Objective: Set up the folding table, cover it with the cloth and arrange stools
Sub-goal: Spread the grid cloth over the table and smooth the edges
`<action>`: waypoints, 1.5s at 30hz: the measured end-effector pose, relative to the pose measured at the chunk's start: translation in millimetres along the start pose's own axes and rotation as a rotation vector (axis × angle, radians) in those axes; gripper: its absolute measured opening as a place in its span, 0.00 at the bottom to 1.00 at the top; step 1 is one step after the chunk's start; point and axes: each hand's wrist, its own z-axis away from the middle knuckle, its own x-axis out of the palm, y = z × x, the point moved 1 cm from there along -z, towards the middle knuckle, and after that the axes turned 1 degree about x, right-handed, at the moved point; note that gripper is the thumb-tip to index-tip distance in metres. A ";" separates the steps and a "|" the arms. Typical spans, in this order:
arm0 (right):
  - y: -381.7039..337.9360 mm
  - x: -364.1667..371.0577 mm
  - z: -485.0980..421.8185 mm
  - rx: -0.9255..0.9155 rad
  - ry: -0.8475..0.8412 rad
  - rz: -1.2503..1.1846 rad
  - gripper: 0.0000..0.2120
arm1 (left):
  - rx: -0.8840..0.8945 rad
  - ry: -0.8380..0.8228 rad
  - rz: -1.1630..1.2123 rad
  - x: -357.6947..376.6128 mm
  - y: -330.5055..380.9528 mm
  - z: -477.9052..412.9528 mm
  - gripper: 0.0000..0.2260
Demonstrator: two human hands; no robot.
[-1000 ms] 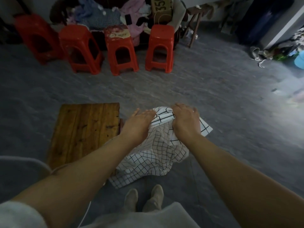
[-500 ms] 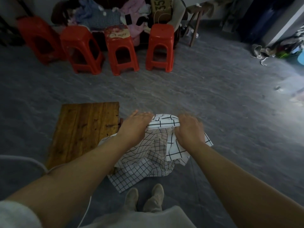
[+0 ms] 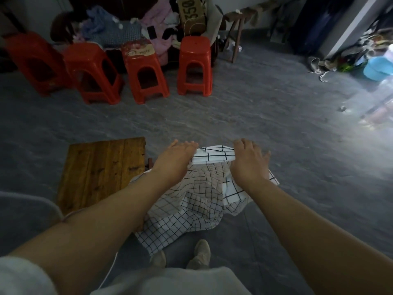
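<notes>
Cloth (image 3: 197,201): white with a black grid, held up near centre over the floor; top edge folded into a band stretched between both hands, the rest hanging crumpled toward the shoes.
Left hand (image 3: 176,158): on the left end of the band, fingers (image 3: 187,145) close together and laid over the fold; thumb hidden, so probably pinching from beneath.
Right hand (image 3: 248,162): on the right end of the band, fingers curled over its far edge and clamped on the cloth.
Bench (image 3: 100,169): low wooden plank top, near left; right edge just beside the left hand, near right corner hidden behind the hanging cloth and the left forearm.
Stools (image 3: 144,71): four red plastic ones in a row along the far left, close side by side, well apart from the bench.
Floor (image 3: 255,116): grey; a wide stretch between bench and stools, another running from the cloth's right edge to the far right.
Far edge: clothes pile (image 3: 119,28) and a box (image 3: 191,9) marked 350, right behind the stools.
Far right edge: blue tub (image 3: 378,67) and loose clutter by the wall, well apart from the cloth.
Shoes (image 3: 202,254): near centre, toes pointing far, just below the cloth's lower hem.
</notes>
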 end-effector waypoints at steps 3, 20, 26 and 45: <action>-9.4 -9.9 3.4 0.010 -0.060 0.120 0.25 | 0.043 -0.007 -0.014 -10.2 -6.8 -3.0 0.33; -150.3 -10.7 74.2 0.224 0.015 -0.001 0.13 | 0.090 0.006 0.044 -41.2 -133.5 87.1 0.38; -151.9 -5.9 97.1 0.219 -0.088 0.185 0.13 | 0.134 -0.049 0.046 -33.2 -139.1 99.1 0.38; -64.4 -39.2 91.8 0.387 0.248 -0.118 0.06 | 0.109 0.034 -0.043 -46.4 -72.6 57.4 0.31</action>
